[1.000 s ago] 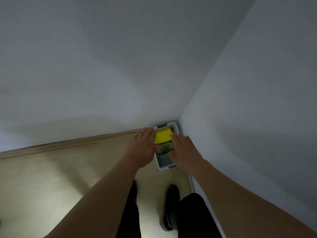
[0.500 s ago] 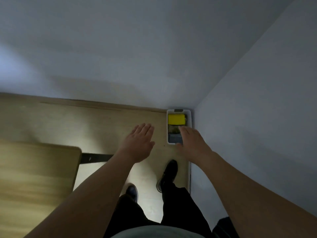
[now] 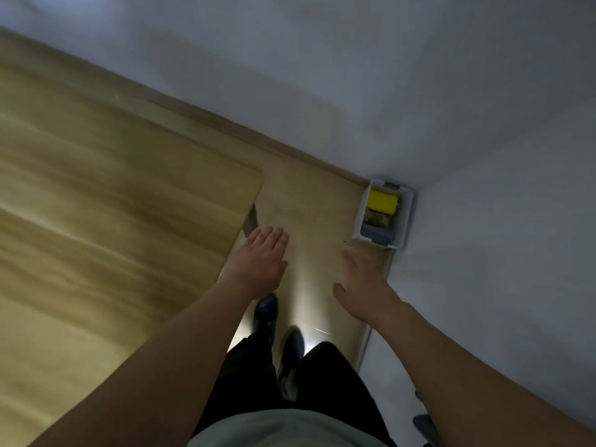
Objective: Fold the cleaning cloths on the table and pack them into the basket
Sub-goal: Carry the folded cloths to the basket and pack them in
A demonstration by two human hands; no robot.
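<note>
Both hands hang over the floor (image 3: 309, 201) with fingers straight, close together and holding nothing: the left hand (image 3: 258, 262) at frame centre by the counter (image 3: 122, 201) corner, the right hand (image 3: 364, 282) blurred, just right of it. One white basket (image 3: 404, 221) sits in the wall corner, centre right, apart from both hands. In it lie three folded cloths in a row: yellow cloth (image 3: 382, 201), mottled cloth (image 3: 377, 219), grey cloth (image 3: 375, 234).
</note>
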